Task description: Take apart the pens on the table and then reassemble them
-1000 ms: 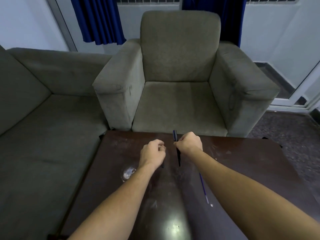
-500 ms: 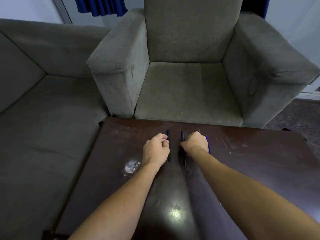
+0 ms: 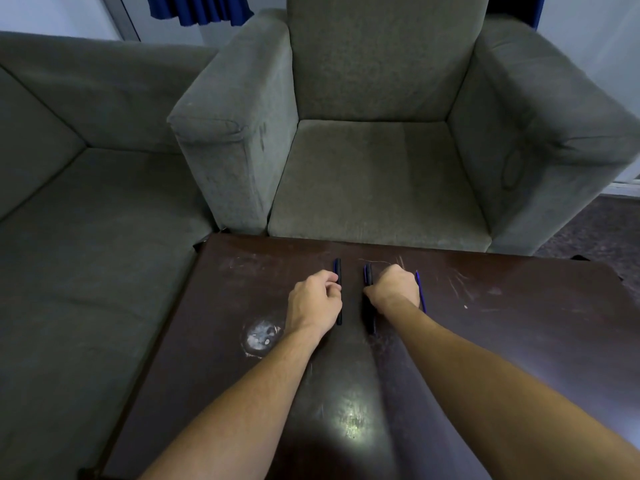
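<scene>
While both rest on the table (image 3: 519, 323), left hand (image 3: 313, 301) and right hand (image 3: 393, 289) each curl onto a pen

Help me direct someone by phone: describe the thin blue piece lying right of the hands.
On the dark table before the armchair, look just beyond the right hand. The blue refill lies there, far thinner than the two dark pens between the hands.

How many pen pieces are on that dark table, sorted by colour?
Black pen pieces: 2, one by the left hand, one by the right hand
Thin blue piece: 1
Total: 3
</scene>
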